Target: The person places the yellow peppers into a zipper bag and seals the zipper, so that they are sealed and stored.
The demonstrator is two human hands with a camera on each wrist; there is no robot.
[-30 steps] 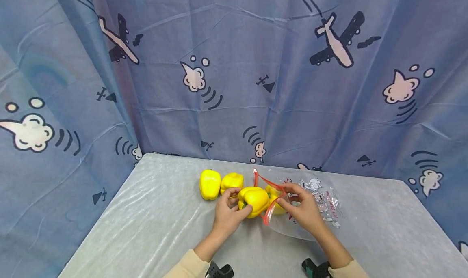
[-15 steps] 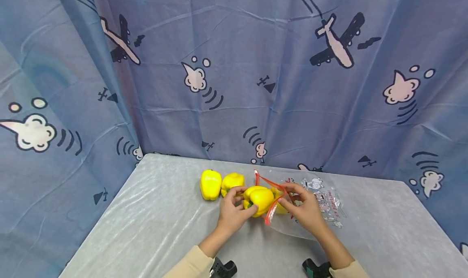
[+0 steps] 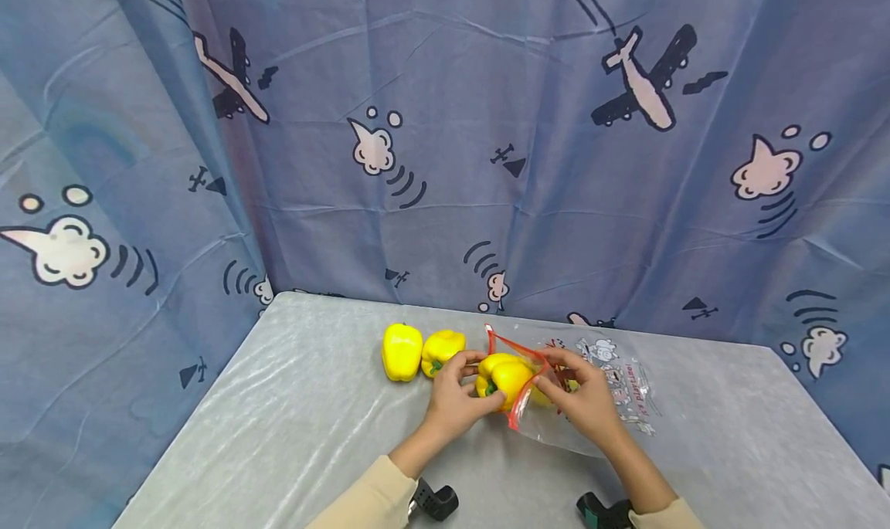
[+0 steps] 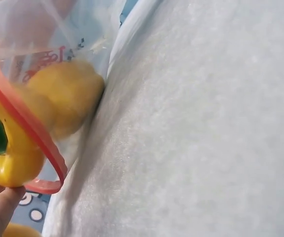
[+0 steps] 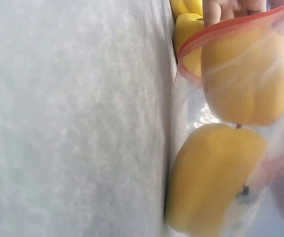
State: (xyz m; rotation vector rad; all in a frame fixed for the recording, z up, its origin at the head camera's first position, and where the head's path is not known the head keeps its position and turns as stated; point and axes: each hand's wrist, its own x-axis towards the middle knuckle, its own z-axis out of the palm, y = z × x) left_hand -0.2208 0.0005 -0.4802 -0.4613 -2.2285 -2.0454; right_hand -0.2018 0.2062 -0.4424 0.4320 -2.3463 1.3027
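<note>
Behind a pale, glossy-topped table point(image 3: 278, 436), a blue curtain point(image 3: 431, 139) printed with planes and puffs of cloud. Toward the middle of the tabletop, a clear plastic bag point(image 3: 556, 432) on its side, red-edged mouth facing left, red lettering and cartoon figures on the film. At that mouth, a yellow bell pepper point(image 3: 502, 378), blunt end past the red strip point(image 3: 514, 418) and visible through the plastic, green stem end outside toward the left hand point(image 3: 453, 399). Left fingers and thumb spread wide and curved round the stem end, probably so as to leave the front of the pepper free of the rim. Right hand point(image 3: 587, 401) with thumb and fingertips nearly together, pinching the red edge, apparently to hold the limp film apart from the opposite side. Deeper in the bag, another pepper point(image 5: 211, 173), low against the table side, perhaps useful as weight for the loose plastic; contact between the two peppers impossible to tell. To the left, just beside each other on the table, two loose peppers, an upright-looking one point(image 3: 402, 353) and a tilted one point(image 3: 439, 350), both within short reach of the left hand.
</note>
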